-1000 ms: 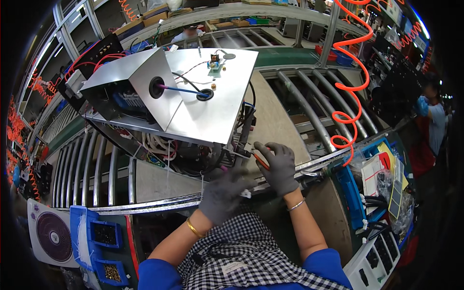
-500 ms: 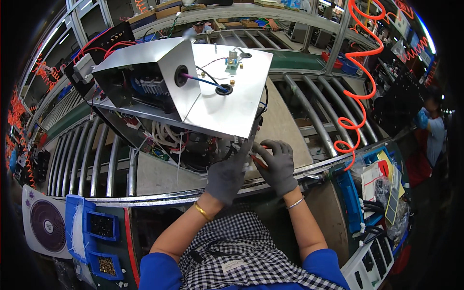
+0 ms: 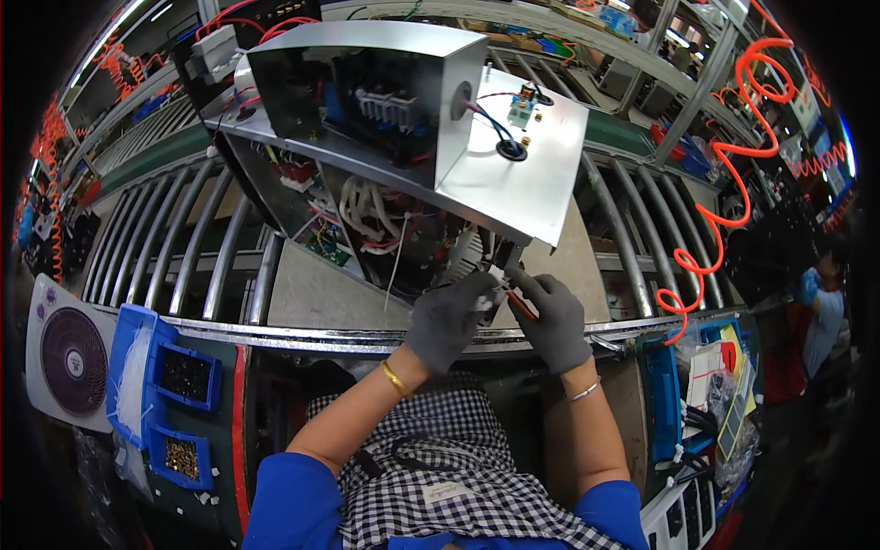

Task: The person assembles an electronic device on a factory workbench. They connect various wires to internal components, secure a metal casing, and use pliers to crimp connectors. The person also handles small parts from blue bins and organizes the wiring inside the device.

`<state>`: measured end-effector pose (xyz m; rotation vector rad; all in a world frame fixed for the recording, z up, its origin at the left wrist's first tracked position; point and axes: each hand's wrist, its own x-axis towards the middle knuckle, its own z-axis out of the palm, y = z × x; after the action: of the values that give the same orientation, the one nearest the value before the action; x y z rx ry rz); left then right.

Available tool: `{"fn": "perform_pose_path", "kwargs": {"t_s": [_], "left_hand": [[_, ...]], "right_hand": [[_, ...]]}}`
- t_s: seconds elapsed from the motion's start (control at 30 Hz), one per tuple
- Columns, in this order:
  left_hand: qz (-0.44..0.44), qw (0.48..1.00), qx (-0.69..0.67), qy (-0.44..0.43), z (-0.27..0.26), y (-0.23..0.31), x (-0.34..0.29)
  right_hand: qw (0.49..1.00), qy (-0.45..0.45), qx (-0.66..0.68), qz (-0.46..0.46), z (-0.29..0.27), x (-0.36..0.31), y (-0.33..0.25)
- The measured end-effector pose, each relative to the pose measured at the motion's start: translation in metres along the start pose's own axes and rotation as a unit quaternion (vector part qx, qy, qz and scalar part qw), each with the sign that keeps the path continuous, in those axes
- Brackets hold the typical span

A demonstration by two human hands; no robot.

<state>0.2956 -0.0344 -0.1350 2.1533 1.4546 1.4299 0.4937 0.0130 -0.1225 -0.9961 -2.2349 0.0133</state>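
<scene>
An open metal machine chassis [image 3: 550, 197] with a silver top plate and a raised sheet-metal housing [image 3: 367, 82] stands in front of me. Wires, boards and a bundle of white cables [image 3: 367, 206] show inside its near side. At its near right corner my gloved left hand [image 3: 447, 323] pinches a small white connector [image 3: 496, 274]. Close beside it, my gloved right hand [image 3: 555, 323] is closed round a hand tool with orange-red handles [image 3: 522, 307]; its jaws are hidden. A long white cable tie [image 3: 397, 261] sticks out of the chassis to the left of my hands.
The chassis rests on a board [image 3: 321, 293] over a roller conveyor [image 3: 197, 247]. Blue bins of screws [image 3: 181, 456] and black parts [image 3: 186, 373] lie at left beside a fan [image 3: 71, 356]. A coiled orange air hose [image 3: 701, 261] hangs at right above a blue tray [image 3: 665, 385].
The chassis and both hands appear farther right in the picture, as the view has shifted. My left fingers, stretched toward the chassis before, now bend round the white connector. The tool stays in my right hand.
</scene>
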Motion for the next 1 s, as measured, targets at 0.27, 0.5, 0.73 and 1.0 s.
{"fn": "perform_pose_path", "kwargs": {"t_s": [0.27,0.5,0.73,1.0], "left_hand": [[-0.253,0.936,-0.235,0.074,-0.053,-0.030,-0.068],[-0.433,0.828,-0.349,0.074,-0.045,-0.044,-0.097],[-0.450,0.719,-0.529,-0.022,-0.041,-0.036,-0.087],[-0.460,0.643,-0.613,-0.002,-0.035,-0.033,-0.066]], "right_hand": [[0.972,-0.087,-0.142,-0.163,-0.020,0.032,-0.043],[0.922,-0.141,-0.230,-0.279,-0.003,0.056,-0.056],[0.900,-0.172,-0.239,-0.321,0.008,0.064,-0.059],[0.893,-0.240,-0.245,-0.292,0.016,0.062,-0.064]]}}
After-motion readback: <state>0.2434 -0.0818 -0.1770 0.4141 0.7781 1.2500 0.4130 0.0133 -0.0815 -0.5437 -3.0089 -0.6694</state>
